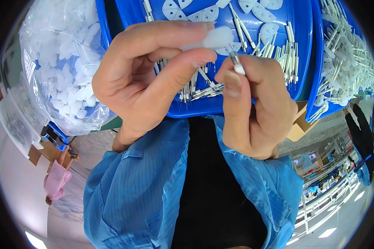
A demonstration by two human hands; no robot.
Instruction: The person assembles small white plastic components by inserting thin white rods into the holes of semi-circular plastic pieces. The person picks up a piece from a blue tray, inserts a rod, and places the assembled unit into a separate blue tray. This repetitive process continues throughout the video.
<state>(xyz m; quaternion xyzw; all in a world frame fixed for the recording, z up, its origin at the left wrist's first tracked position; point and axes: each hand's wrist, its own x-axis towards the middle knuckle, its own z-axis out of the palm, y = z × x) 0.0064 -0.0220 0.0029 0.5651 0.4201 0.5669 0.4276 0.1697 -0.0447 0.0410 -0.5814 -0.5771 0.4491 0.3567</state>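
Observation:
Between thumb and fingertips, my left hand (pixel 143 68) pinches a translucent white plastic piece (pixel 218 38). My right hand (pixel 257 97) pinches a small thin rod with a metal sleeve and white end (pixel 237 62). The rod's thin tip points up at the edge of the plastic piece; whether it is inside cannot be made out. Both hands are above a blue tray (pixel 178 111). In that tray lie several white rods with metal ends (pixel 292 58) and flat rounded white plates with dark holes (pixel 203 14), partly hidden by my hands.
A clear bag (pixel 66 62) full of translucent white pieces is at the left. Another blue bin (pixel 345 54) at the right holds a heap of rods joined to white pieces. Under it sits a cardboard box (pixel 298 126). A person in pink (pixel 57 180) is farther off at lower left.

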